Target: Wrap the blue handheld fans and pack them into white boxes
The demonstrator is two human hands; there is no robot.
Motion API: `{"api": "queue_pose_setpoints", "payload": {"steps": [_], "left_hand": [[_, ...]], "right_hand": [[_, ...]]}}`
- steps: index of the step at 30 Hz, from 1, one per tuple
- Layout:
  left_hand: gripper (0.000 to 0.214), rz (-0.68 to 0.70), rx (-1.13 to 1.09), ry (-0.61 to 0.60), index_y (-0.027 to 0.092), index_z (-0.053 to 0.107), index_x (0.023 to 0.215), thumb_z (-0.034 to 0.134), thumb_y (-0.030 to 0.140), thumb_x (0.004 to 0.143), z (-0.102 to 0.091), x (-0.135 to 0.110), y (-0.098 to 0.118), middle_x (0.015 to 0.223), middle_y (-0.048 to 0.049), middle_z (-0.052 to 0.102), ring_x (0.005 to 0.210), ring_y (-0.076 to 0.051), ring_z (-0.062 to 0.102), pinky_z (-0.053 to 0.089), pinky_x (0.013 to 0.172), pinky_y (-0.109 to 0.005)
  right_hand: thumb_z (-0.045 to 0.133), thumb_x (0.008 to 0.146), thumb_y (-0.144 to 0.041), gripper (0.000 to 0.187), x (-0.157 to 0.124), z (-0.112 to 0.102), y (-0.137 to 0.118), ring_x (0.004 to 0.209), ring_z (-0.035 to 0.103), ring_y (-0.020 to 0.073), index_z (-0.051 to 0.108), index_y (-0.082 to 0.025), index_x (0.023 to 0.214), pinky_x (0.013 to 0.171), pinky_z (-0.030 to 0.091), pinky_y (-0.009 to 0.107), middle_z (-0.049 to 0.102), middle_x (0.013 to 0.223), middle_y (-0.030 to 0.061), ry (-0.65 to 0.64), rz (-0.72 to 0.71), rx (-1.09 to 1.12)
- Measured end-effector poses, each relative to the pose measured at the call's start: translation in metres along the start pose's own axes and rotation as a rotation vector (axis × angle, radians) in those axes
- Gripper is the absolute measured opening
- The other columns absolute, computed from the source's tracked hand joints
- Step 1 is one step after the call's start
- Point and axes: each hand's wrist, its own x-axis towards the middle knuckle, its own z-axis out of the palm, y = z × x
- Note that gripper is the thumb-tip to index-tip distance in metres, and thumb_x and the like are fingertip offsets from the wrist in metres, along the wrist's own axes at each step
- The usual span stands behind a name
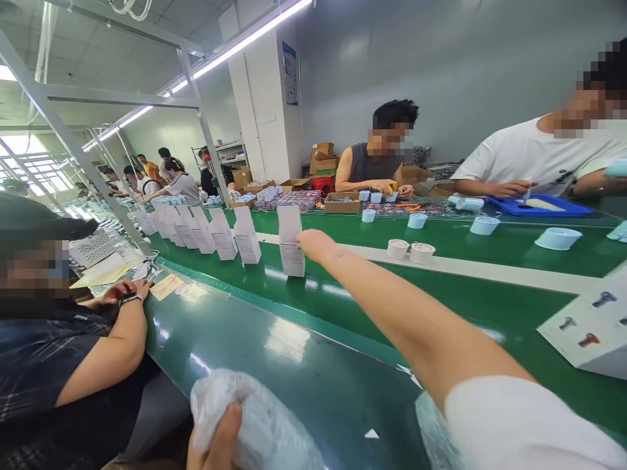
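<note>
My right hand (315, 246) is stretched out over the green conveyor belt, its fingers closed at the right edge of an upright white carton (290, 245) with open top flaps. Small print covers the carton's side; its contents are hidden. To its left, several similar white cartons (224, 236) stand in a row along the belt. Low in front of me, my left hand (224, 438) grips a bundle wrapped in clear plastic (259, 411), thumb on top. What the wrap holds is too blurred to make out.
Two round white pieces (410, 250) sit on the belt's white centre strip (490, 266). Pale blue cups (484, 225) line the far side, where co-workers sit. A larger white box (588, 326) stands at right. A person's arm (117, 339) rests on the near table (235, 333) at left.
</note>
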Motion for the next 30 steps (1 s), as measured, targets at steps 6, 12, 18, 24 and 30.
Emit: {"api": "queue_pose_setpoints", "payload": {"steps": [6, 12, 18, 24, 30], "left_hand": [[0.054, 0.094, -0.351, -0.316, 0.02, 0.065, 0.111, 0.083, 0.034, 0.063, 0.069, 0.017, 0.052, 0.1, -0.0051, 0.072, 0.099, -0.023, 0.067, 0.055, 0.087, -0.033], [0.056, 0.223, -0.634, -0.52, 0.024, 0.055, 0.118, 0.075, 0.02, 0.066, 0.198, 0.003, 0.112, 0.116, -0.0063, 0.066, 0.099, -0.02, 0.066, 0.056, 0.077, -0.03], [0.048, 0.245, -0.484, -0.654, 0.026, 0.036, 0.12, 0.059, 0.018, 0.08, 0.313, -0.023, 0.115, 0.125, -0.0092, 0.058, 0.093, -0.016, 0.065, 0.055, 0.074, -0.031], [0.043, 0.762, 0.337, -0.581, 0.021, 0.039, 0.121, 0.056, 0.019, 0.082, 0.348, -0.044, 0.105, 0.107, -0.0102, 0.065, 0.099, -0.023, 0.065, 0.048, 0.089, -0.036], [0.042, 1.069, 0.934, -0.634, 0.018, 0.042, 0.123, 0.052, 0.018, 0.082, 0.385, -0.081, 0.138, 0.101, -0.016, 0.067, 0.098, -0.031, 0.066, 0.048, 0.08, -0.037]], "right_hand": [[0.053, 0.092, -0.021, 0.019, -0.12, -0.043, 0.069, 0.102, 0.063, 0.0294, 0.068, -0.009, 0.093, 0.085, 0.046, 0.035, 0.069, 0.101, 0.0192, 0.031, 0.142, -0.088], [0.055, 0.091, -0.02, 0.017, -0.203, -0.045, 0.108, 0.1, 0.064, 0.0252, 0.068, -0.01, 0.093, 0.084, 0.047, 0.034, 0.069, 0.101, 0.0162, 0.015, 0.352, -0.073], [0.056, 0.094, -0.032, 0.022, -0.229, -0.027, 0.124, 0.098, 0.062, 0.0193, 0.064, -0.012, 0.099, 0.089, 0.049, 0.04, 0.066, 0.104, 0.0076, 0.053, 0.424, 0.044], [0.044, 0.096, -0.019, 0.023, -0.241, -0.013, 0.125, 0.098, 0.061, 0.0201, 0.064, -0.015, 0.106, 0.084, 0.044, 0.033, 0.067, 0.105, 0.0095, 0.168, 0.479, 0.18], [0.035, 0.095, -0.015, 0.031, -0.25, -0.001, 0.128, 0.096, 0.061, 0.0226, 0.063, -0.018, 0.11, 0.074, 0.039, 0.029, 0.068, 0.104, 0.0116, 0.245, 0.588, 0.276]]}}
